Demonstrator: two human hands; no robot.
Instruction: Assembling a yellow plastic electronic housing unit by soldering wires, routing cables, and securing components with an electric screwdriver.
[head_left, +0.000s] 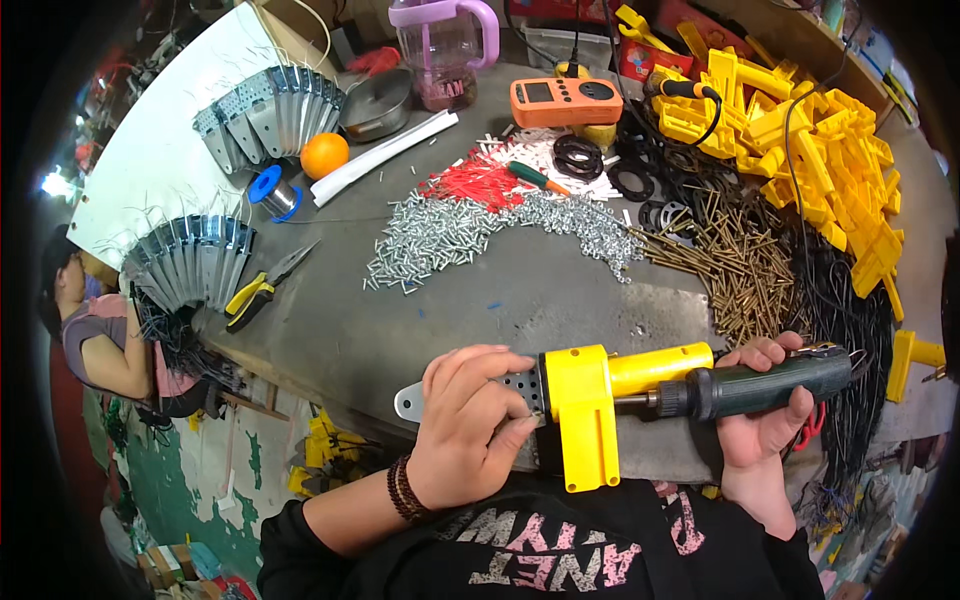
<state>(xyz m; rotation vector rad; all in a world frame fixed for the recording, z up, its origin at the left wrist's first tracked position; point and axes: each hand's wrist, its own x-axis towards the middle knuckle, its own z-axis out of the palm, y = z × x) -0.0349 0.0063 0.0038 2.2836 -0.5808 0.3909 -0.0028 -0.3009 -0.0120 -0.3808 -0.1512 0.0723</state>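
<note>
Left hand (468, 425) sits closest, fingers curled shut around a perforated grey metal bracket (412, 401) with a yellow plastic part (583, 415) fitted over it; thumb and fingertips pinch the bracket right at the yellow part's left edge, and the bracket's rounded end pokes out left of the knuckles. Right hand (765, 415) is wrapped tight round the dark green handle of an electric screwdriver (752, 385), fingers over the top, palm under; the driver lies roughly level, its bit end pointing left into the yellow part, alongside the part's tube-shaped upper section. Whether the bit tip is actually seated I can't tell, it's hidden by the yellow plastic. Both hands hold the assembly just off the near edge of the grey workbench (520, 300). Beyond the left hand, well apart: pile of silver screws (440, 235), red plastic pieces (478, 185), yellow-handled pliers (258, 292). Beyond the right hand: heap of brass-coloured screws (735, 260), close to the fingers; black cables (850, 310) run down just right of the driver. Farther back: stack of yellow plastic parts (800, 130), orange multimeter (565, 100), an orange fruit (324, 155), fanned stacks of metal brackets (270, 110). Another person (95, 330) sits far left, below bench level
</note>
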